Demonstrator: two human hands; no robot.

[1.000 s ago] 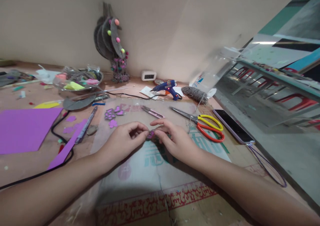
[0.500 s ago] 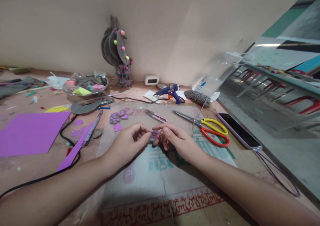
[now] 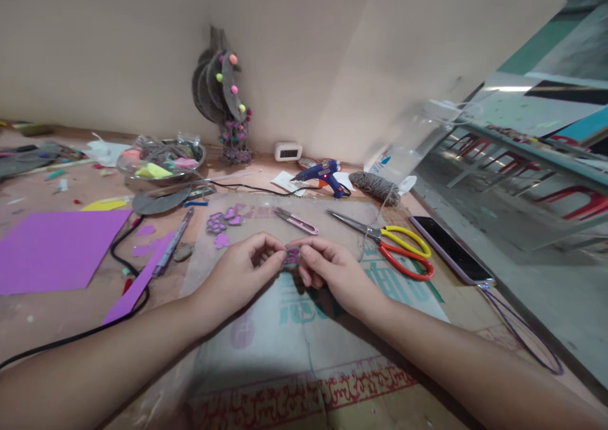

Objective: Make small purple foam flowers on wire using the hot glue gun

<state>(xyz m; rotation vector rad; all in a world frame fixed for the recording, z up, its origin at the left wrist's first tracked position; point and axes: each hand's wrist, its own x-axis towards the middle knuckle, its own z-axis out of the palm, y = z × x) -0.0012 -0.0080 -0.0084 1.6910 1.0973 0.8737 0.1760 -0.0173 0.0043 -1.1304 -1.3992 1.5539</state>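
Note:
Between both hands is a small purple petal piece (image 3: 291, 256) with a dark grey edging, partly hidden by the fingers. My left hand (image 3: 254, 262) pinches its left side between thumb and forefinger. My right hand (image 3: 335, 268) is closed at its right side, thumb against forefinger, with the other fingers curled under. Just behind the left hand lie grey-edged purple petals (image 3: 217, 223) and a plain purple cutout (image 3: 221, 240). Thread snips (image 3: 297, 221) with a pink handle lie beyond the hands. To their right are large scissors (image 3: 380, 233) with yellow and red handles.
A blue glue gun (image 3: 318, 171), grey yarn (image 3: 375, 186) and a small digital clock (image 3: 287, 151) stand at the back. Purple sheet (image 3: 61, 252), a pen (image 3: 173, 243) and a black cord (image 3: 114, 252) lie left. A phone (image 3: 451, 249) rests near the right edge.
My right forefinger and thumb have closed in on the petal piece, and its other fingers have curled in. The left hand keeps its pinch. The view has shifted slightly.

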